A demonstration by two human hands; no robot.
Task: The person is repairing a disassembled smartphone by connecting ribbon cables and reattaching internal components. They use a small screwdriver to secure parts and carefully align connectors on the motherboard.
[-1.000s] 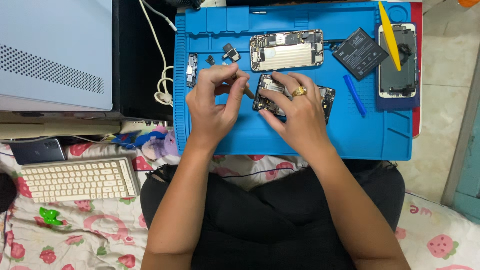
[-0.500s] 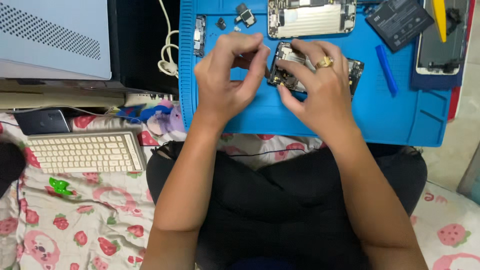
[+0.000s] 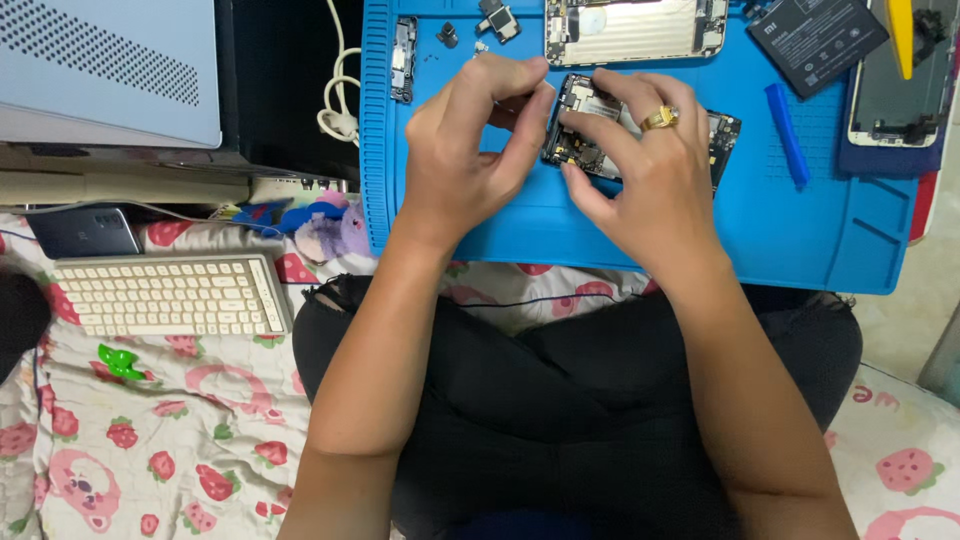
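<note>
The circuit board [image 3: 640, 135] lies on the blue mat [image 3: 700, 250], pinned under the right hand [image 3: 645, 175]. The left hand [image 3: 470, 150] pinches together beside it, on what I cannot tell. A slip could scatter the small loose parts [image 3: 470, 25] nearby.

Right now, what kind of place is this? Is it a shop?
Probably a home phone-repair spot, not a shop. A blue mat holds an opened phone and a battery, both hands work on a circuit board, and a strawberry cloth lies beside.
</note>
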